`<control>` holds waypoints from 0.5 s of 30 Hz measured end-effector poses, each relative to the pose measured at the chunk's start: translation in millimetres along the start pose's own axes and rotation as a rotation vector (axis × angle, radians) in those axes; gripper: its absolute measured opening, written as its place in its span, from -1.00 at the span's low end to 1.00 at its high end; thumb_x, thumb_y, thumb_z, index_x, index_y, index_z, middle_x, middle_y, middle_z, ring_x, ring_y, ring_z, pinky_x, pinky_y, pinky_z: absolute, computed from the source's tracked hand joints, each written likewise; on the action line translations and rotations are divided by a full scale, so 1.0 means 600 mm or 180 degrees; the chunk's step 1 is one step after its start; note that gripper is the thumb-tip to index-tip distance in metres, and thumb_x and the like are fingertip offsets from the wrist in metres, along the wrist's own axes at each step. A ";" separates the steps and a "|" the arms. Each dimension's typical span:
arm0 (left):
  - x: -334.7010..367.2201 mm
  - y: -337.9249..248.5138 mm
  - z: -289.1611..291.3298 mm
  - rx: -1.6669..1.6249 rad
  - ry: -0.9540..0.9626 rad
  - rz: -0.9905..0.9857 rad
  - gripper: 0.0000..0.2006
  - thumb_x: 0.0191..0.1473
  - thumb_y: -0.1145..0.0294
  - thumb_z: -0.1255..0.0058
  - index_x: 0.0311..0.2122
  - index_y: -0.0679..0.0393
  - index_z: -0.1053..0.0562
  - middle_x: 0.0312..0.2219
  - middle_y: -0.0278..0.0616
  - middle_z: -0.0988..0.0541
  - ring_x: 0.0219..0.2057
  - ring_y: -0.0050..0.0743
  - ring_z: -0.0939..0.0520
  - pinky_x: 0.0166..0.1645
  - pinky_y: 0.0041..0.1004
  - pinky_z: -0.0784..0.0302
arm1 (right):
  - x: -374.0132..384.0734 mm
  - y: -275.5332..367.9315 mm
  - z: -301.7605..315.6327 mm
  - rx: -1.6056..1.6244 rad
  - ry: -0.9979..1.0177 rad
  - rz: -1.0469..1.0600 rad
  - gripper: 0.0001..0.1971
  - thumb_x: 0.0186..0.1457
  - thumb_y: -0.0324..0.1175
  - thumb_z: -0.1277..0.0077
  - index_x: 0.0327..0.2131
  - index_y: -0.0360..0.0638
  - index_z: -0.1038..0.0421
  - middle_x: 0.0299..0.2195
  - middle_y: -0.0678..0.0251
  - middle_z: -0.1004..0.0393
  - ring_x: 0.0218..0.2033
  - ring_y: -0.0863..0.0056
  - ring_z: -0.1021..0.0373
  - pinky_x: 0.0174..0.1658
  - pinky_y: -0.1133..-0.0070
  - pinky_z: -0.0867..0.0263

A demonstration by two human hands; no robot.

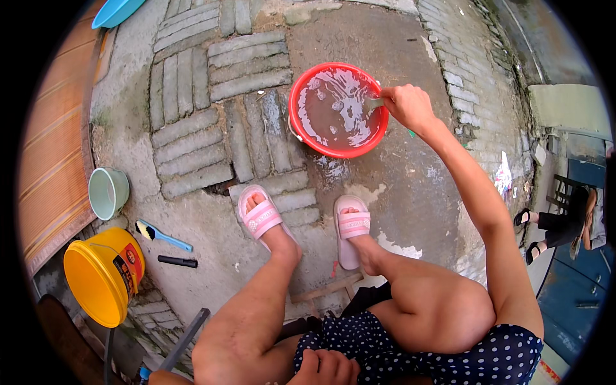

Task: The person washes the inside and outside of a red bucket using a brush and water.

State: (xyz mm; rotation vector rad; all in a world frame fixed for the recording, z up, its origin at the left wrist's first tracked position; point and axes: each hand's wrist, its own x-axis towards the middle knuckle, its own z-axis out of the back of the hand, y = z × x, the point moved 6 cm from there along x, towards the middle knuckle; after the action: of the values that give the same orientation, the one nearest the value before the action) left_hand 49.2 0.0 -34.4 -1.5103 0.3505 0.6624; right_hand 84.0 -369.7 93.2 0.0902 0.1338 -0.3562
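Note:
In front of my feet stands a red bucket point(299, 133) of murky brownish water, with a few pale rounded lumps showing at the surface. At its right rim my right hand point(409, 106) is closed around the end of a thin grey-green piece point(374, 101) that dips into the water. The submerged part of that piece is hidden, so its kind cannot be made out. My left hand point(326, 367) lies in my lap on the dark polka-dot cloth point(436, 353), fingers curled in, with nothing seen in it.
Left of my feet are a yellow bucket point(96, 282) tipped toward me, a pale green pail point(109, 193), a blue-handled brush point(164, 235) and a black stick-like object point(178, 262). A blue basin point(117, 10) sits far left. Another person's legs point(550, 221) show at right.

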 end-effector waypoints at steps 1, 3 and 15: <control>-0.003 -0.003 -0.002 0.0052 -0.0085 -0.0006 -0.54 0.19 0.11 0.28 0.10 0.14 -0.16 0.09 -0.35 -0.21 0.07 -0.52 -0.22 0.17 -0.55 -0.03 | -0.011 -0.001 -0.012 -0.0082 0.0282 -0.0095 -0.81 -0.07 -0.31 0.04 -0.33 0.03 -0.52 -0.49 0.14 -0.50 -0.43 0.14 -0.44 -0.34 0.31 -0.36; -0.003 -0.004 0.002 0.0156 -0.0256 -0.0029 -0.59 0.16 0.07 0.26 0.00 0.13 -0.26 -0.01 -0.30 -0.32 -0.01 -0.46 -0.30 0.12 -0.53 -0.10 | -0.032 0.007 -0.034 0.0100 0.0543 -0.0067 -0.80 -0.10 -0.31 0.00 -0.32 0.03 -0.52 -0.47 0.15 -0.51 -0.40 0.17 -0.45 -0.32 0.32 -0.36; 0.003 -0.002 0.006 0.0233 -0.0162 -0.0007 -0.56 0.16 0.05 0.27 0.02 0.14 -0.25 -0.01 -0.30 -0.31 0.01 -0.45 -0.29 0.13 -0.52 -0.08 | -0.059 0.149 -0.060 0.0269 0.1499 0.0822 -0.76 -0.12 -0.27 -0.11 -0.45 -0.28 -0.48 -0.47 0.03 -0.48 -0.35 0.12 -0.44 -0.32 0.31 -0.35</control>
State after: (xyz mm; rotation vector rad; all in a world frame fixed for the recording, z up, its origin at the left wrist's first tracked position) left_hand 50.8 3.9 -34.2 -1.4217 0.3310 0.6781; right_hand 78.5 -270.3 68.9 0.2721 0.5676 -0.0767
